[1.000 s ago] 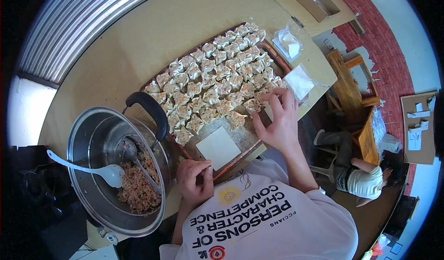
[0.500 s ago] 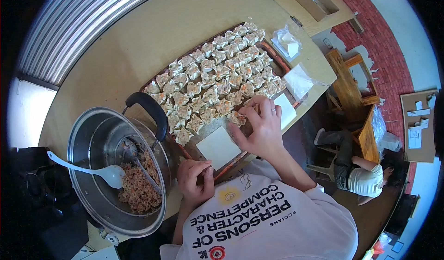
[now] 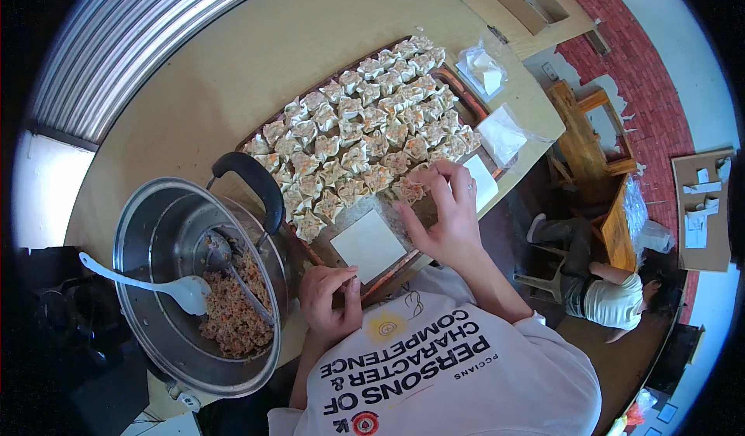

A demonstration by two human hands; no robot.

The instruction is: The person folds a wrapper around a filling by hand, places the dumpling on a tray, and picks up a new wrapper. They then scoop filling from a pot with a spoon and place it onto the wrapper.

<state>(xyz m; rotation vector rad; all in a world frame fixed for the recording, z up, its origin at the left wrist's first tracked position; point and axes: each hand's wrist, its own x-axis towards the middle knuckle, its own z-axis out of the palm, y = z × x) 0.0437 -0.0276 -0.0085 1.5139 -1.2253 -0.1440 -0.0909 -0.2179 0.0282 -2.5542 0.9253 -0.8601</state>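
Note:
My right hand (image 3: 450, 215) is at the near side of the tray (image 3: 378, 285), its thumb and fingers spread apart around an open-topped dumpling (image 3: 407, 191) at the end of a row. Filled dumplings (image 3: 353, 129) stand in several close rows. A square wrapper (image 3: 369, 245) lies flat on the tray between my hands. Its front corner is beside my left hand (image 3: 330, 304), which is curled with thumb and fingers close together; whether anything is pinched there is hidden. Another pale wrapper (image 3: 483, 181) lies just right of my right hand, partly covered by it.
A steel pot (image 3: 140, 320) with a black handle (image 3: 252, 184) stands left, holding minced filling (image 3: 237, 323), a white ladle (image 3: 186, 294) and a metal spoon. Plastic-wrapped wrappers (image 3: 500, 136) lie by the tray's right end. A seated person (image 3: 609, 304) is at the far right.
The dumpling by my right hand has shifted right, against its row. My right thumb and fingers have spread and moved slightly right. My left hand has stayed in place.

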